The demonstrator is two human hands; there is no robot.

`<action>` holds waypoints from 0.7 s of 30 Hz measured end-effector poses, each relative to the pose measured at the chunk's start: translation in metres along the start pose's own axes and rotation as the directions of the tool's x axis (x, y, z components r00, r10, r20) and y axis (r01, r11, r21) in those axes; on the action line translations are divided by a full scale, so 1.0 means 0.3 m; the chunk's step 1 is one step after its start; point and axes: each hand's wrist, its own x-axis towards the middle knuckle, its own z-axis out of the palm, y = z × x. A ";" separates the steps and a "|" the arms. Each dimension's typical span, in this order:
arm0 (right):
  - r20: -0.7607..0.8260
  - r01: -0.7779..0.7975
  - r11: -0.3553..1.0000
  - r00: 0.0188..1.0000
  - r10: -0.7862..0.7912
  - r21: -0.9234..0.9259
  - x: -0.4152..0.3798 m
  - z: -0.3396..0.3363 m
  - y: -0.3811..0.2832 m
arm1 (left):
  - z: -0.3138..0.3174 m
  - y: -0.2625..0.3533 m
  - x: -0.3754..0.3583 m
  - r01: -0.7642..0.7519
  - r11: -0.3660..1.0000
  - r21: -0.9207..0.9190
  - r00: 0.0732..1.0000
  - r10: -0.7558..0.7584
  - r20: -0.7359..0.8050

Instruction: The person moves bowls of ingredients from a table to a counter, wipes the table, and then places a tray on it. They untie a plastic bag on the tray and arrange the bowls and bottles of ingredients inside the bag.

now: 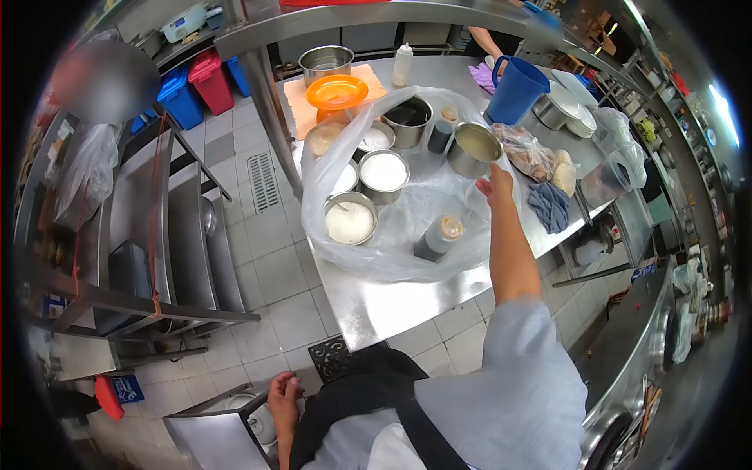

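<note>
My right hand (497,188) is stretched out over the table, its fingers closed at the near side of a metal pot (476,149) of pale yellowish liquid. The exact grip is partly hidden. Low by my side, my left hand (283,395) hangs with fingers curled and nothing visible in it. A large clear plastic bag (423,200) lies spread around several containers. Among them are a metal pot of white contents (384,171), another with a utensil in it (350,222), a pot of dark liquid (408,121), and two capped bottles, one dark (442,129), one nearer me (439,237).
Orange bowls (337,92), a steel pot (326,64) and a squeeze bottle (403,64) stand at the back. Rightward are a blue jug (517,90), bagged food (526,153) and a grey cloth (550,207). Another person's arm (487,43) shows behind. A metal post (270,117) rises at left.
</note>
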 end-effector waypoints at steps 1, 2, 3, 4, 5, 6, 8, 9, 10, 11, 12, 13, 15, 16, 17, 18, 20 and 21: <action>-0.027 -0.037 0.998 0.999 0.038 0.049 -0.017 0.015 0.019 | -0.015 0.011 -0.030 -0.001 1.000 0.010 1.000 0.001 -0.021; -0.052 -0.069 0.993 0.996 0.075 0.100 -0.034 0.027 0.030 | -0.031 0.018 -0.056 -0.004 1.000 0.018 0.999 0.004 -0.043; -0.033 -0.010 0.992 0.999 0.014 0.123 0.139 0.087 -0.077 | 0.116 0.047 0.077 -0.057 0.998 -0.023 0.998 0.057 -0.031; -0.054 -0.018 0.995 0.998 0.024 0.101 0.162 0.098 -0.072 | 0.117 0.051 0.081 -0.061 0.998 -0.021 0.998 0.060 -0.035; -0.079 -0.041 0.997 0.996 0.047 0.069 0.166 0.095 -0.046 | 0.103 0.050 0.059 -0.049 0.999 -0.012 0.998 0.048 -0.043; -0.076 -0.056 0.996 0.995 0.060 0.063 0.157 0.102 -0.034 | 0.091 0.050 0.042 -0.037 0.999 -0.007 0.998 0.037 -0.052; -0.198 -0.026 0.999 0.980 0.032 0.032 0.161 0.116 -0.067 | 0.102 0.043 0.043 -0.049 0.999 0.015 0.997 0.050 -0.061; -0.196 -0.026 0.999 0.980 0.030 0.027 0.162 0.108 -0.060 | 0.096 0.038 0.035 -0.045 0.999 0.011 0.997 0.045 -0.063; -0.229 0.002 0.999 0.973 0.007 0.038 0.164 0.104 -0.055 | 0.094 0.029 0.035 -0.038 0.999 0.018 0.997 0.039 -0.063; -0.255 0.032 0.998 0.967 -0.017 0.051 0.167 0.109 -0.055 | 0.089 0.019 0.039 -0.035 0.999 0.022 0.997 0.036 -0.067; -0.238 0.036 0.998 0.971 -0.023 0.048 0.150 0.106 -0.059 | 0.077 0.007 0.040 -0.038 0.999 0.009 0.996 0.038 -0.080; -0.218 0.049 0.999 0.975 -0.051 -0.012 0.127 0.087 -0.064 | 0.060 -0.004 0.041 -0.046 0.999 0.024 0.995 0.048 -0.084; -0.199 0.061 0.995 0.977 -0.076 -0.081 0.112 0.045 -0.095 | 0.039 -0.017 0.037 -0.044 0.998 0.040 0.995 0.048 -0.086; -0.141 0.058 0.995 0.988 -0.069 -0.081 0.108 0.011 -0.108 | 0.030 -0.016 0.028 -0.049 0.998 0.045 0.994 0.053 -0.091; -0.085 0.056 0.995 0.994 -0.063 -0.079 0.102 -0.023 -0.123 | 0.022 -0.019 0.021 -0.055 0.997 0.050 0.994 0.060 -0.094; -0.046 0.099 0.983 0.993 -0.107 -0.154 0.092 -0.047 -0.145 | 0.017 -0.026 0.016 -0.052 0.997 0.050 0.994 0.056 -0.089; 0.034 0.156 0.974 0.988 -0.152 -0.165 0.028 -0.073 -0.222 | 0.009 -0.037 0.016 -0.032 0.999 0.017 0.996 0.033 -0.088; 0.118 0.210 0.963 0.974 -0.192 -0.171 -0.015 -0.086 -0.273 | 0.011 -0.040 0.019 -0.036 0.999 0.012 0.996 0.037 -0.079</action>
